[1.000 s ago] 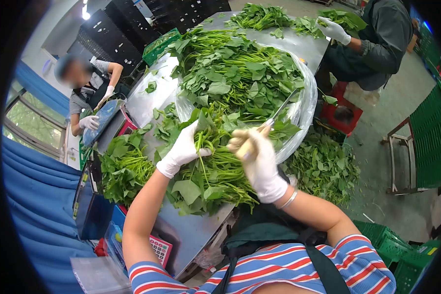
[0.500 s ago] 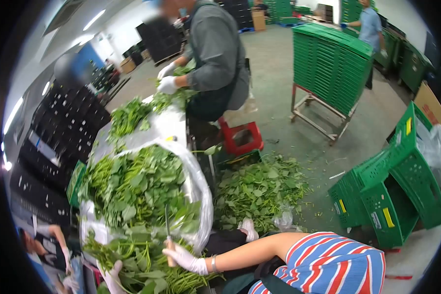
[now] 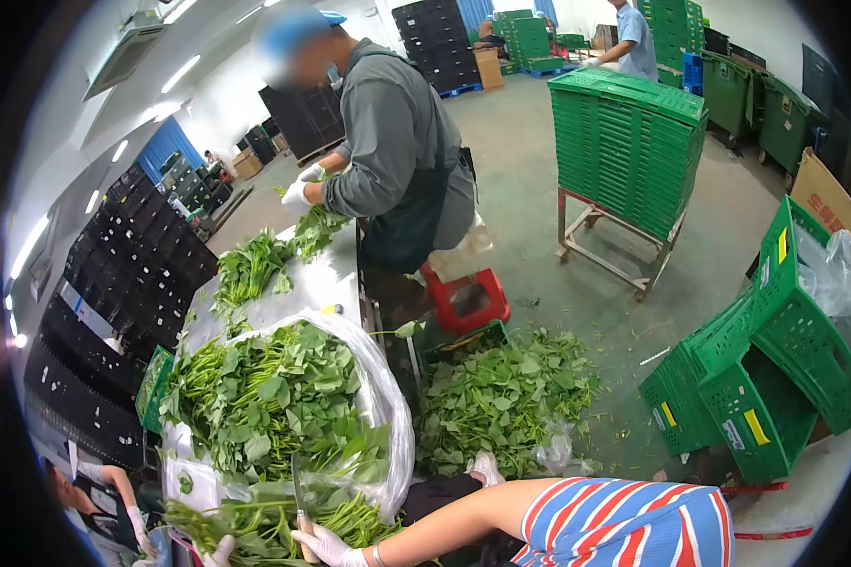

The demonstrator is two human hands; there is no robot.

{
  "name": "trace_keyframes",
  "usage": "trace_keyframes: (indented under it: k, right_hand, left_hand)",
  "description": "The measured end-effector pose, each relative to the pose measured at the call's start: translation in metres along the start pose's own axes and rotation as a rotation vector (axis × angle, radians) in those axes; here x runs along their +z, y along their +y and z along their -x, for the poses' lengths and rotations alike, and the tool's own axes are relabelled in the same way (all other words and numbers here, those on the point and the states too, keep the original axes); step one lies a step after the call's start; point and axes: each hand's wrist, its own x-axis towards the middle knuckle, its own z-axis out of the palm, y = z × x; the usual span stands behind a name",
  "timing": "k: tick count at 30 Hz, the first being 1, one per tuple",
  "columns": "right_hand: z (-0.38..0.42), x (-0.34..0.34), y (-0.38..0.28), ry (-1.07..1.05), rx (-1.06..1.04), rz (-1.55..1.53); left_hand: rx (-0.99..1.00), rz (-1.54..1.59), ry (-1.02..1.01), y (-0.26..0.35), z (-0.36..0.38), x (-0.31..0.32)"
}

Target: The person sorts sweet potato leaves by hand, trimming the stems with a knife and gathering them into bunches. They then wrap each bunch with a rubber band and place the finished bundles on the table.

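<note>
In the head view, the knife (image 3: 299,491) stands nearly upright at the lower middle, its blade rising from the right hand (image 3: 329,546) past the near bunch (image 3: 246,520) of leafy greens and up against the big heap (image 3: 274,406), which sits within a clear plastic liner (image 3: 395,416) on the metal table (image 3: 326,281). Handling this well, I judge, means keeping the edge turned away from the left hand (image 3: 219,551), which lies at the left part of the same bunch, and off the thin liner, which could snag or tear. Keeping the stems lined up should make the bunch easier to manage, and a light hold would spare the leaves, which look easy to bruise. As for the fingers, those of the right hand are curled round the knife's pale handle with no clear gap, so they have a firm hold of it. The left hand is partly cut off by the bottom of the picture; it is beside the stems, but I cannot tell how far its fingers are spread or whether they grip anything. Both wear white gloves. Farther along, 1 co-worker (image 3: 388,142) handles more greens; loose greens (image 3: 511,397) lie on the floor, near a red stool (image 3: 496,291).
</note>
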Motion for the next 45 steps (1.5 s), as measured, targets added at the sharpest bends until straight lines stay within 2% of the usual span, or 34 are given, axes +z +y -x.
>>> trace_keyframes:
  k: [4, 6, 9, 10, 11, 12, 13, 14, 15, 16, 17, 18, 20, 21, 22, 23, 24, 25, 27, 29, 31, 32, 33, 35, 37, 39, 41, 43, 44, 45]
  right_hand:
    - [0.004, -0.005, 0.002, -0.049, -0.087, 0.119]
    - [0.004, -0.006, -0.001, -0.082, -0.057, 0.132]
    - [-0.008, -0.011, 0.021, -0.157, -0.017, 0.223]
    - [-0.005, -0.008, 0.016, -0.14, 0.001, 0.126]
    - [-0.015, -0.011, 0.029, -0.09, -0.034, 0.192]
    - [-0.007, -0.005, 0.018, -0.029, -0.056, 0.088]
    - [-0.008, -0.008, 0.012, -0.089, -0.067, 0.085]
    - [-0.003, -0.009, 0.005, -0.049, -0.105, 0.117]
    - [0.003, -0.004, -0.007, -0.016, -0.068, -0.001]
    - [0.002, -0.007, -0.011, -0.026, -0.076, 0.024]
    - [-0.001, -0.012, -0.016, -0.025, -0.097, 0.047]
    - [-0.003, -0.013, -0.024, -0.008, -0.122, -0.01]
    - [0.001, -0.016, -0.068, 0.019, -0.177, -0.062]
    - [0.007, -0.016, -0.094, 0.026, -0.204, -0.052]
    - [0.007, -0.02, -0.109, 0.03, -0.228, -0.066]
    - [0.006, -0.028, -0.121, 0.039, -0.256, -0.081]
    - [0.005, -0.044, -0.132, -0.059, -0.239, -0.051]
    - [0.006, -0.056, -0.143, -0.153, -0.222, -0.022]
    - [0.016, -0.066, -0.158, -0.196, -0.192, 0.093]
    - [0.029, -0.062, -0.164, -0.228, -0.23, 0.242]
    - [0.036, -0.056, -0.166, -0.265, -0.278, 0.507]
    - [0.041, -0.049, -0.171, -0.309, -0.223, 0.463]
    - [0.043, -0.044, -0.174, -0.354, -0.169, 0.418]
    - [0.039, -0.035, -0.173, -0.422, -0.266, 0.306]
    - [0.041, -0.03, -0.174, -0.416, -0.276, 0.308]
    - [0.04, -0.028, -0.172, -0.314, -0.252, 0.271]
    - [0.04, -0.033, -0.163, -0.317, -0.306, 0.3]
    - [0.043, -0.031, -0.159, -0.327, -0.37, 0.206]
    - [0.036, -0.036, -0.151, -0.267, -0.459, 0.337]
    - [0.037, -0.034, -0.152, -0.262, -0.455, 0.34]
  left_hand:
    - [0.102, -0.165, 0.253, 0.035, -0.008, -0.036]
    - [0.165, -0.208, 0.33, 0.06, -0.011, -0.053]
    - [0.213, -0.25, 0.355, 0.094, -0.01, -0.081]
    - [0.205, -0.256, 0.327, 0.1, -0.007, -0.084]
    - [0.144, -0.288, 0.299, 0.112, 0.002, -0.085]
    - [0.364, -0.076, 0.199, 0.09, -0.002, -0.098]
    - [0.562, -0.12, 0.117, 0.102, 0.014, -0.068]
    - [0.3, -0.002, 0.18, 0.122, 0.017, -0.059]
    - [0.058, 0.145, 0.246, 0.135, 0.017, -0.053]
    - [-0.007, 0.252, 0.206, 0.136, 0.023, -0.044]
    - [-0.079, 0.186, 0.139, 0.13, 0.025, -0.045]
    - [-0.21, 0.261, 0.121, 0.124, 0.032, -0.041]
    - [-0.304, 0.241, -0.005, 0.114, 0.04, -0.033]
    - [-0.353, 0.242, 0.013, 0.121, 0.05, -0.021]
    - [-0.361, 0.245, 0.017, 0.118, 0.052, -0.019]
    - [-0.378, 0.224, -0.071, 0.114, 0.052, -0.016]
    - [-0.392, 0.203, -0.162, 0.111, 0.051, -0.012]
    - [-0.397, 0.206, -0.171, 0.109, 0.05, -0.006]
    - [-0.252, 0.021, -0.315, 0.106, 0.045, 0.009]
    - [-0.247, -0.012, -0.379, 0.105, 0.041, 0.027]
    - [-0.282, -0.068, -0.527, 0.103, 0.037, 0.044]
    - [-0.297, -0.078, -0.583, 0.101, 0.035, 0.052]
    - [-0.177, -0.136, -0.649, 0.092, 0.03, 0.06]
    - [-0.032, -0.205, -0.738, 0.079, 0.028, 0.075]
    - [0.012, -0.255, -0.751, 0.071, 0.027, 0.086]
    - [-0.113, -0.104, -0.713, 0.068, 0.028, 0.094]
    - [-0.072, -0.094, -0.704, 0.057, 0.03, 0.098]
    - [-0.089, -0.006, -0.701, 0.058, 0.032, 0.102]
    - [-0.121, -0.1, -0.824, 0.061, 0.029, 0.099]
    - [-0.125, -0.096, -0.828, 0.062, 0.029, 0.099]
